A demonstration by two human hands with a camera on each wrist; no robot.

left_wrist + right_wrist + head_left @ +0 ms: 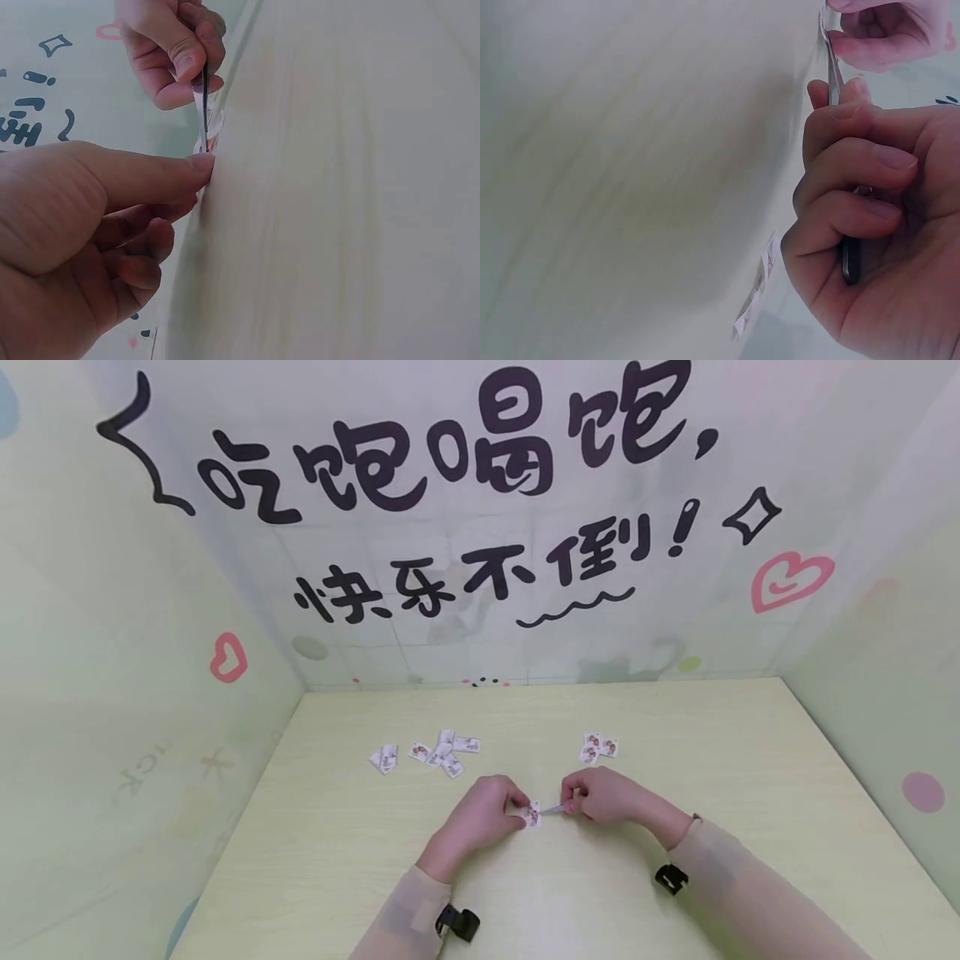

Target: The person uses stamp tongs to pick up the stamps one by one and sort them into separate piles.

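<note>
Between thumb and fingers, my left hand (483,812) pinches a small white printed card (532,814) with a reddish-brown picture, close above the table. My right hand (606,795) grips a pair of metal tweezers (835,79), its fingers curled round them; their dark rounded end (850,262) shows by the palm. The tweezers' tip meets the card beside my left thumb (199,166). Whether the tip grips the card or only touches it, I cannot tell. In the left wrist view my left fingers hide part of the card.
Three similar picture cards (590,752) lie beyond my right hand. At the back left are a loose pile of white printed pieces (445,748), a single picture card (419,751) and a smaller stack (387,757). A lettered wall (480,652) borders the pale wooden table (337,868).
</note>
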